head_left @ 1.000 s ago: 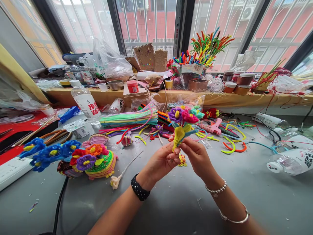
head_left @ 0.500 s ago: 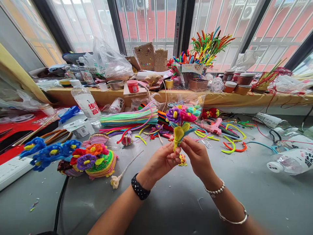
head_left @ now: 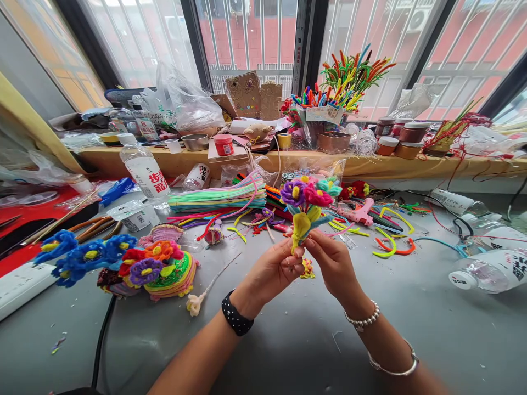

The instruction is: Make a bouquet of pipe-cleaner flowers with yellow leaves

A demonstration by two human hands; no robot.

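Observation:
A small bouquet of pipe-cleaner flowers [head_left: 302, 224] stands upright above the grey table, with purple, pink and mint blooms over yellow and blue-green leaves. My left hand [head_left: 278, 269] is closed round its stem end, fingers pinching the yellow base. From the other side, my right hand [head_left: 329, 258] pinches the bouquet just below the leaves; its fingertips are partly hidden. A little yellow-and-red piece [head_left: 307, 269] lies on the table behind my hands. To the left of my left wrist rests a cream pipe-cleaner flower [head_left: 195, 303] with a long thin stem.
Blue pipe-cleaner flowers [head_left: 88, 255] and a striped round piece [head_left: 175, 280] lie at left. Behind are a bundle of pastel pipe cleaners [head_left: 218, 196], a pink glue gun [head_left: 360, 213] and an upright bottle [head_left: 144, 170]. Another bottle [head_left: 489, 274] lies at right. A power strip [head_left: 22, 291] sits far left.
The bouquet and both hands have hardly moved; the flower heads sit very slightly further right. Both hands keep their grip.

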